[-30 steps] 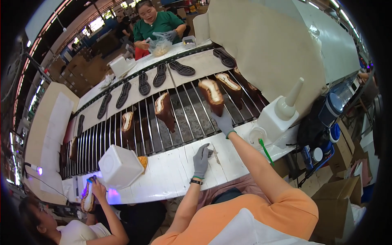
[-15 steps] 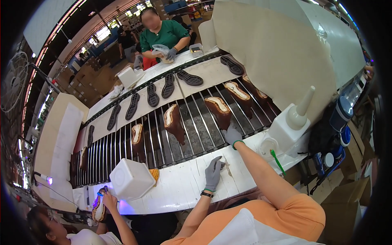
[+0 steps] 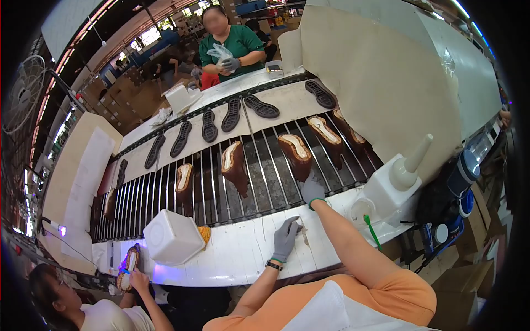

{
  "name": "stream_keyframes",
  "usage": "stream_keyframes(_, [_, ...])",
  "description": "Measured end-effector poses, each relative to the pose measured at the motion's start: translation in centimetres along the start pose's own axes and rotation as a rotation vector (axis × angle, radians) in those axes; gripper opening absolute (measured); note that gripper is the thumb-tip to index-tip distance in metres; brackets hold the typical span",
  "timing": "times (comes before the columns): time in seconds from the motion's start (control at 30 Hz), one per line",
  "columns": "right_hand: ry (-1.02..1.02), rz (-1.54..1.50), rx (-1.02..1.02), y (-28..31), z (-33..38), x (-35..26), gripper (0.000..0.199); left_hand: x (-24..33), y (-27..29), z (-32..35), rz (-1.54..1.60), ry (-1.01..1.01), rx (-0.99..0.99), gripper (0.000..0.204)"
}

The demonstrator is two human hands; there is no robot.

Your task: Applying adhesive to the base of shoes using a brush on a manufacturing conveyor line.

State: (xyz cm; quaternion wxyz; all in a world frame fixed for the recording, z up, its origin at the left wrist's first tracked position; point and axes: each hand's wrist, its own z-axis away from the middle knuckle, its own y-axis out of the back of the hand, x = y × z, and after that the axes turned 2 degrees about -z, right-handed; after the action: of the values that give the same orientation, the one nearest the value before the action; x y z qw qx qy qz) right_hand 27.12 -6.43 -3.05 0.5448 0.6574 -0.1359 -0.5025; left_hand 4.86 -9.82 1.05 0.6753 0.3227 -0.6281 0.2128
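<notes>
Right hand (image 3: 312,190), grey-gloved, reaches out over the near edge of the roller conveyor (image 3: 265,182) and lies against the heel end of a brown shoe upper (image 3: 295,155), which sits sole-side up on the metal bars. The fingers are folded away from the camera, so I cannot tell whether they clamp the shoe or only touch it.

Left hand (image 3: 286,238), also gloved, rests flat on the white bench edge (image 3: 232,259), fingers loosely spread and holding nothing; a thin brush or stick (image 3: 305,234) lies just beside its fingertips.

More brown uppers (image 3: 234,165) ride the bars to the left and right. Black outsoles (image 3: 232,115) lie in a row on the far white belt. A white squeeze bottle with a cone nozzle (image 3: 398,179) stands to the right, with a green-handled brush (image 3: 371,230) near it. A white tub (image 3: 172,237) sits tipped on the bench to the left.

Risks, as a judgement:
- The shoe is balanced on spaced bars; a pull from the heel alone could roll it onto its side or wedge its toe between the bars.
- The extended right forearm passes close to the squeeze bottle; a quick draw-back could knock it.
- The loose stick near the left fingers could be swept off the bench.

A co-worker's hand (image 3: 135,276) at lower left holds another shoe, well apart.
</notes>
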Motion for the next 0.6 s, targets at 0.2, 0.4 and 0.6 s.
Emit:
stream_keyframes(0.2, [0.001,0.038,-0.035,1.4,0.9,-0.3,0.088,-0.5,-0.1,0.6,-0.03,-0.052,0.047,0.031])
stream_keyframes(0.4, [0.561,-0.459,0.37,1.9,10.1,-0.9,0.064,-2.4,-1.0,-1.6,0.205,0.145,0.165,0.04])
stream_keyframes(0.6, [0.576,-0.768,0.098,1.3,18.3,2.7,0.038,-2.9,-3.3,-2.5,-0.1,-0.163,0.25,0.04])
